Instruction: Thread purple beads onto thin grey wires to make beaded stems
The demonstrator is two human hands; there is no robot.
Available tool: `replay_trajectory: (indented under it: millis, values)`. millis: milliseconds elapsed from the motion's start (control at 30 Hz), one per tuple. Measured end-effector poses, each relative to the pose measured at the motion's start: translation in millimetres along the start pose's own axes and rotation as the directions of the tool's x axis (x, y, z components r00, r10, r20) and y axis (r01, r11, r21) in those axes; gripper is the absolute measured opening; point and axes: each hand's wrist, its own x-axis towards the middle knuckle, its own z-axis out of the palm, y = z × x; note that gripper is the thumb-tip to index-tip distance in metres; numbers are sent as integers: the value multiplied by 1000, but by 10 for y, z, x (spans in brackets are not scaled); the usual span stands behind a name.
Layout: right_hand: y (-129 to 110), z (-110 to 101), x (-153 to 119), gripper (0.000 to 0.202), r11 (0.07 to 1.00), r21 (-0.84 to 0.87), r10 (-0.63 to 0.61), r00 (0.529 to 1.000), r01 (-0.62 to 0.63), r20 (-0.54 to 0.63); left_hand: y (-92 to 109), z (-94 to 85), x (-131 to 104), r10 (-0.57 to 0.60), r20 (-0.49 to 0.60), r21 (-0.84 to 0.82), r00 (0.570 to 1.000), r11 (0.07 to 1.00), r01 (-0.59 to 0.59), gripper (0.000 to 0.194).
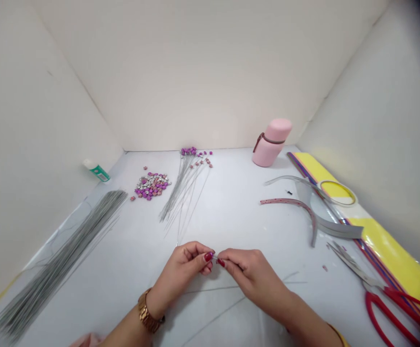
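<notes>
My left hand (191, 260), with a gold watch at its wrist, is closed in a pinch at the middle front of the table. A tiny purple star-shaped piece shows at its fingertips, largely covered. Close against it, my right hand (253, 271) pinches a thin wire (214, 257) that meets the piece. Beneath the hands, loose grey wires (213, 289) lie on the white table. Farther back rests a bunch of wire stems (181, 188) tipped with purple and pinkish star-shaped pieces (189, 151). A pile of purple, silver and rose-coloured pieces (152, 186) sits to its left.
A thick bundle of grey wires (68, 260) lies at left, below a green-and-white tube (99, 172). A pink bottle (273, 144) stands at back right. On the right are curved strips (296, 203), a tape roll (338, 193), yellow sheets (386, 246) and red-handled scissors (374, 286).
</notes>
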Motion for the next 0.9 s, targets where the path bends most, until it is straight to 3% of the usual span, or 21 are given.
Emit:
replay_trajectory:
  millis: [200, 400, 467, 533, 633, 733, 900]
  values:
    - [169, 34, -23, 24, 953, -299, -59, 997, 42, -51, 15, -23, 12, -49, -114, -54, 992, 998, 43, 20]
    - [208, 38, -7, 17, 914, -405, -55, 989, -5, -136, 18, 6, 4, -68, -36, -68, 997, 996, 66, 19]
    - [167, 45, -16, 9, 902, -428, -97, 992, 51, -86, 23, -12, 4, -59, -85, -129, 995, 990, 48, 17]
    - [136, 87, -34, 5, 884, -440, -154, 987, 160, 50, 33, -45, 7, -54, -137, -202, 989, 979, 26, 16]
    - [132, 215, -61, 11, 785, -540, -234, 953, 303, 194, 43, -88, 14, -61, -175, -265, 983, 964, 13, 17]
    - [151, 331, -69, 15, 680, -641, -281, 934, 357, 222, 39, -108, 22, -52, -193, -289, 980, 957, -6, 17]
    - [217, 260, -61, 18, 679, -680, -264, 957, 276, 124, 59, -166, 19, -13, -238, -308, 971, 949, -63, 15]
